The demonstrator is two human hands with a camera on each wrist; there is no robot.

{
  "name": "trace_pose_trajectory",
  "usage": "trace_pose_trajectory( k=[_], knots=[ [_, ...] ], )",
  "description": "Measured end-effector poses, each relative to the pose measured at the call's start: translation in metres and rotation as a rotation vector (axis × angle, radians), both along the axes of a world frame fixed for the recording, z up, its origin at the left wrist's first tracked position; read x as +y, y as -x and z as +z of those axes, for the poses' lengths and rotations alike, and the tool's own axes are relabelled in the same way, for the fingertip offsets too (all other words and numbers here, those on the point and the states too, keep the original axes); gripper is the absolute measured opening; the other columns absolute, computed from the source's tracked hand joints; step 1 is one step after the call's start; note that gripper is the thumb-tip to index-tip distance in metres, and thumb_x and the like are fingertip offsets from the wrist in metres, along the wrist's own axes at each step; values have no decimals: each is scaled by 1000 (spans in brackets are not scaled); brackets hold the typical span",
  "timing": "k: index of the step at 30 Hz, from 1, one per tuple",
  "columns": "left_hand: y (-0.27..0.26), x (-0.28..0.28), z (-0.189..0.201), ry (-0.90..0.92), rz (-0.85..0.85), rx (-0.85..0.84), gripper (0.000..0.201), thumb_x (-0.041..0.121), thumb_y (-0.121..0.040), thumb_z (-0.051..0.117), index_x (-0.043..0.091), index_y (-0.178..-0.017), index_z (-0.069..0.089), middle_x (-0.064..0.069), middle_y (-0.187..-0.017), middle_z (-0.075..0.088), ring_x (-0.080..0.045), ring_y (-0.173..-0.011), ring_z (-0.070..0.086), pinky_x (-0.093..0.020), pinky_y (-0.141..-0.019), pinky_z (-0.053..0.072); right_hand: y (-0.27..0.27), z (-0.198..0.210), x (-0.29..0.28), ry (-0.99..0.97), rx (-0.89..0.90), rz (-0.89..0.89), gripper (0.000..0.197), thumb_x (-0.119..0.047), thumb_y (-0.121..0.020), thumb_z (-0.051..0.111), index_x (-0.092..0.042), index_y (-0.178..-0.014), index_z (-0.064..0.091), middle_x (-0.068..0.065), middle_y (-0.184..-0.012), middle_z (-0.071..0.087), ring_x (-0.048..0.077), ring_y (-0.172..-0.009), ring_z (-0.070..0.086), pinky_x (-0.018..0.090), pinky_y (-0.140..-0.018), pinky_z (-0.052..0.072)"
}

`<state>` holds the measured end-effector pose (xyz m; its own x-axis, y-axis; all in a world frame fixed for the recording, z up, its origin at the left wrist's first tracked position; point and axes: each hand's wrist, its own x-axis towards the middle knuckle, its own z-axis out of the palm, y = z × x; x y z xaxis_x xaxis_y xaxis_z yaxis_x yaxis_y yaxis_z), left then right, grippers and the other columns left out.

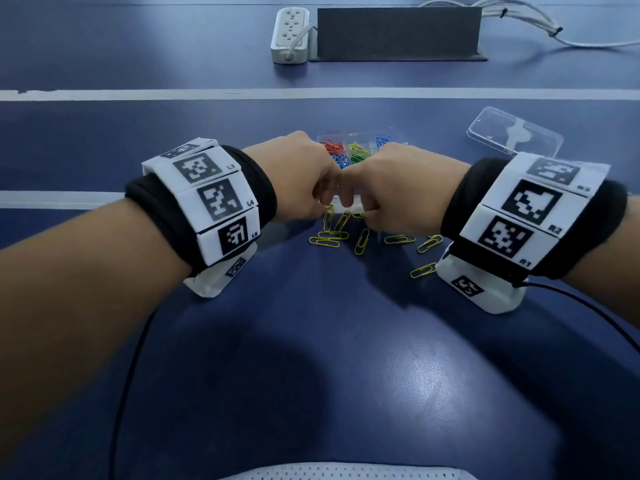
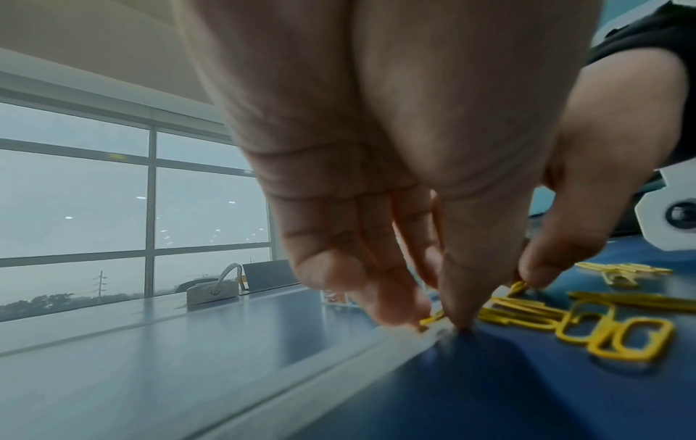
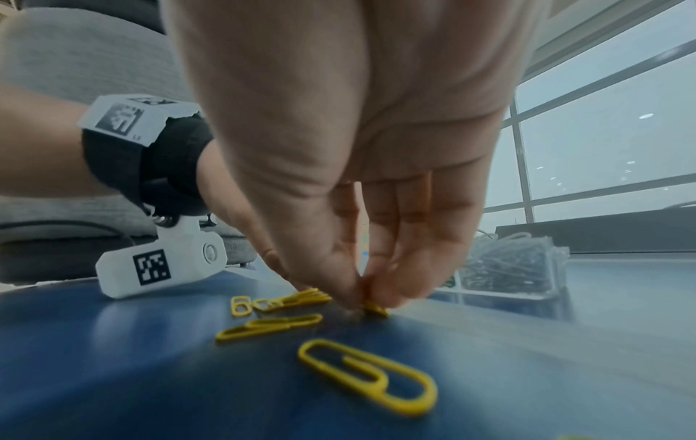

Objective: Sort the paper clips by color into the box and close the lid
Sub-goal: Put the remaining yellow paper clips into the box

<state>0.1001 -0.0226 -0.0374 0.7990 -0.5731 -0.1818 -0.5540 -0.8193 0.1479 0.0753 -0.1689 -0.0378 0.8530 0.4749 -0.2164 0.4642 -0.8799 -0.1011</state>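
A clear compartment box (image 1: 367, 134) stands open just beyond my hands, with red, blue, yellow and green clips sorted in it. Its clear lid (image 1: 516, 136) lies apart, at the right. Several loose yellow paper clips (image 1: 329, 237) are scattered on the blue table in front of the box. Both hands meet over the far end of this scatter. My left hand (image 1: 322, 199) pinches a yellow clip (image 2: 433, 321) against the table with thumb and fingertips. My right hand (image 3: 363, 297) pinches another yellow clip (image 3: 376, 308) right beside it.
A white power strip (image 1: 291, 34), a dark block (image 1: 398, 32) and grey cables (image 1: 519, 19) sit at the table's far edge. White lines (image 1: 138, 94) cross the blue table. Black wrist cables trail toward me on both sides.
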Motion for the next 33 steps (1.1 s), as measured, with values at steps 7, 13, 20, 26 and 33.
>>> trace_pose_trajectory(
  k=[7, 13, 20, 26, 33],
  knots=[
    [6, 6, 4, 99, 149, 98, 16, 16, -80, 50, 23, -86, 64, 12, -61, 50, -3, -57, 46, -26, -78, 46, 0, 4, 1, -74, 2, -15, 29, -16, -81, 46, -18, -95, 71, 3, -74, 58, 28, -77, 51, 36, -77, 51],
    [5, 2, 4, 93, 194, 155, 16, 26, -82, 53, 17, -84, 66, 8, -58, 56, -1, -55, 50, -31, -79, 51, 1, 4, 11, -49, 26, 87, 25, -18, -78, 54, -19, -96, 71, 7, -99, 64, 29, -94, 56, 39, -86, 50],
    [1, -5, -3, -28, 142, 85, 18, 38, -74, 71, 23, -79, 63, 10, -61, 47, -8, -57, 43, -24, -62, 33, 6, 7, 15, 89, -3, 85, 19, -15, -84, 48, -18, -73, 64, 3, -65, 46, 27, -73, 42, 29, -65, 36],
    [4, -10, -4, -16, 161, 95, 16, 28, -73, 72, 22, -88, 69, 4, -82, 58, -15, -75, 50, -25, -68, 38, 1, 11, 5, 34, 19, -41, 9, -18, -72, 61, -21, -79, 67, 0, -71, 57, 25, -71, 50, 31, -71, 51],
    [3, -15, 6, 41, 152, 175, 16, 12, -74, 59, 25, -82, 62, 5, -76, 62, -19, -66, 57, -24, -66, 46, -34, 32, -10, -244, -138, -304, 15, -15, -78, 56, -27, -79, 66, -5, -65, 58, 19, -74, 53, 26, -76, 47]
  ],
)
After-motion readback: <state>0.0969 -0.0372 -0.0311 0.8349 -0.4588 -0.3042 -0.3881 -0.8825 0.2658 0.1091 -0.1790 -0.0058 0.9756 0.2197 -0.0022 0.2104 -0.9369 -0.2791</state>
